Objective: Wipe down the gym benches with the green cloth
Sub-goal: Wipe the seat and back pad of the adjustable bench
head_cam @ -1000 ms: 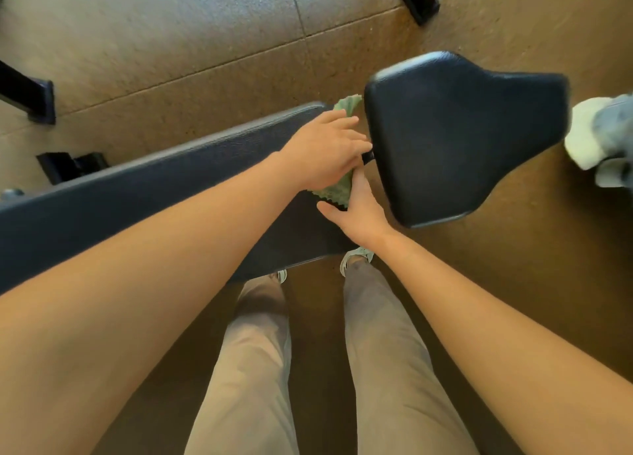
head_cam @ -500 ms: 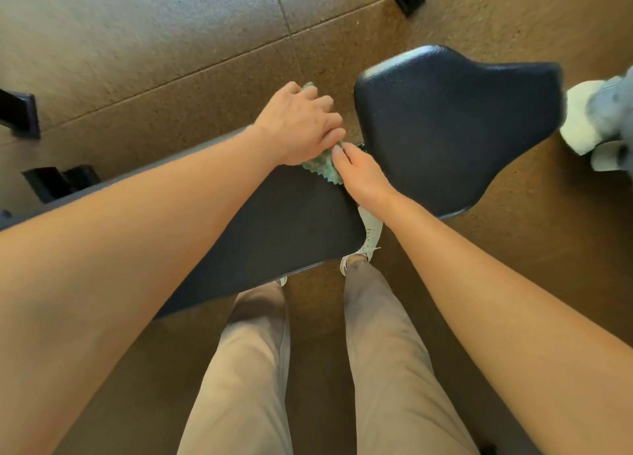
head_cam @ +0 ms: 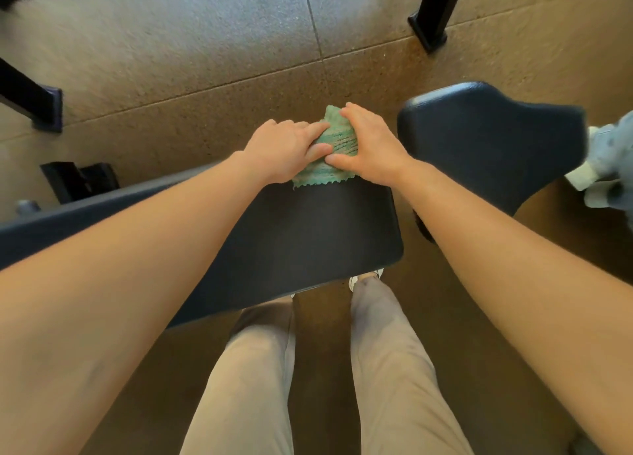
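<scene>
The green cloth [head_cam: 339, 143] lies bunched at the far edge of the long black bench pad [head_cam: 308, 235], near its right end. My left hand [head_cam: 281, 150] rests on the cloth's left side, two fingers stretched flat across it. My right hand [head_cam: 373, 146] grips the cloth's right side, fingers curled over its far edge and thumb on the near part. A zigzag hem of the cloth shows below both hands. The separate black seat pad [head_cam: 489, 139] sits just right of my right hand.
Brown speckled rubber floor lies all around. A black frame post [head_cam: 435, 13] stands at the far right, another black foot [head_cam: 34, 102] at the far left, and a black bracket [head_cam: 78, 180] behind the bench. A pale shoe and denim leg [head_cam: 606, 160] show at the right edge. My legs [head_cam: 387, 369] stand close against the bench.
My right hand came up from the gap between the pads and took hold of the cloth's right side. My left hand uncurled and slid to the cloth's left. The view shifted so the bench sits lower.
</scene>
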